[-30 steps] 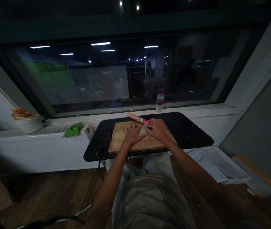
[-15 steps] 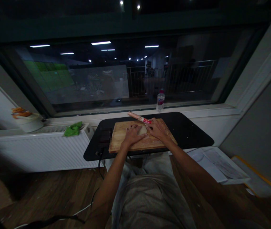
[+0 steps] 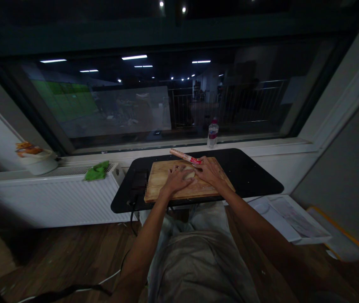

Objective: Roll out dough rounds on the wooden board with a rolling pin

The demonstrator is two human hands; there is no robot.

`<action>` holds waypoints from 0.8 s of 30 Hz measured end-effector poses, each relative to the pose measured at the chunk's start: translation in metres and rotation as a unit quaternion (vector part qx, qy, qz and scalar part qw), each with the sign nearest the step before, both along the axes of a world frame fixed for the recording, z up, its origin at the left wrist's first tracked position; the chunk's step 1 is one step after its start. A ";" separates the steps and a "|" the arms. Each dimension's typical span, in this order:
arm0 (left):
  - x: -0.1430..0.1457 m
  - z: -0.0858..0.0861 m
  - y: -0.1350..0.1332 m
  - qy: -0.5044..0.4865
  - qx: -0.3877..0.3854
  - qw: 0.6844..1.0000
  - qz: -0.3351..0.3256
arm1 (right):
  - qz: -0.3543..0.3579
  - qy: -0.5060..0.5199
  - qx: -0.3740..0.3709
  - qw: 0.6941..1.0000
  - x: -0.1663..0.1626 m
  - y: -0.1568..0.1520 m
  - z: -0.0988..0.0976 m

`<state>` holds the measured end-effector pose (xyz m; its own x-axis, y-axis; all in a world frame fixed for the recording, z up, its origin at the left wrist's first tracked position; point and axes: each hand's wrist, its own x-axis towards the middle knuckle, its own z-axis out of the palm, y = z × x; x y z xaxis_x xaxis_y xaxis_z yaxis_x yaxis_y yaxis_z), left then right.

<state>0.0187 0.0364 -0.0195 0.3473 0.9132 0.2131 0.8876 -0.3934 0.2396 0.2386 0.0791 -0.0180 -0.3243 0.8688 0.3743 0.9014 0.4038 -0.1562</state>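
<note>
A wooden board point(image 3: 163, 187) lies on a small black table point(image 3: 249, 174). On the board sits a pale lump of dough point(image 3: 189, 173). My left hand point(image 3: 176, 179) lies over the dough's left side with its fingers spread flat. My right hand point(image 3: 207, 171) presses on its right side, fingers stretched out. A rolling pin with a red band point(image 3: 184, 156) rests at the board's far edge, just beyond my right fingertips.
A water bottle point(image 3: 211, 134) stands on the window sill behind the table. A green cloth point(image 3: 96, 171) lies on the white radiator, and a white bowl point(image 3: 38, 162) sits further left. A dark device point(image 3: 138, 182) with a cable lies left of the board. Papers point(image 3: 288, 214) cover the floor at right.
Both hands have shifted slightly over the dough, so less of it shows between them now. The rolling pin has stayed at the board's far edge.
</note>
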 end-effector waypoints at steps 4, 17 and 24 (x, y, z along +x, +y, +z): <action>0.001 0.000 -0.001 0.014 0.009 1.000 -0.009 | -0.001 -0.002 -0.002 1.000 0.000 -0.001 0.000; 0.004 0.000 0.000 0.007 0.021 1.000 -0.007 | -0.007 -0.001 0.003 1.000 0.000 -0.002 0.001; 0.003 -0.001 0.002 0.008 0.007 1.000 -0.013 | -0.009 -0.003 -0.005 1.000 0.001 -0.004 0.001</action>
<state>0.0213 0.0383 -0.0210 0.3740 0.9010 0.2200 0.8811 -0.4192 0.2190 0.2393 0.0755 -0.0168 -0.3105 0.8787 0.3627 0.9096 0.3854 -0.1551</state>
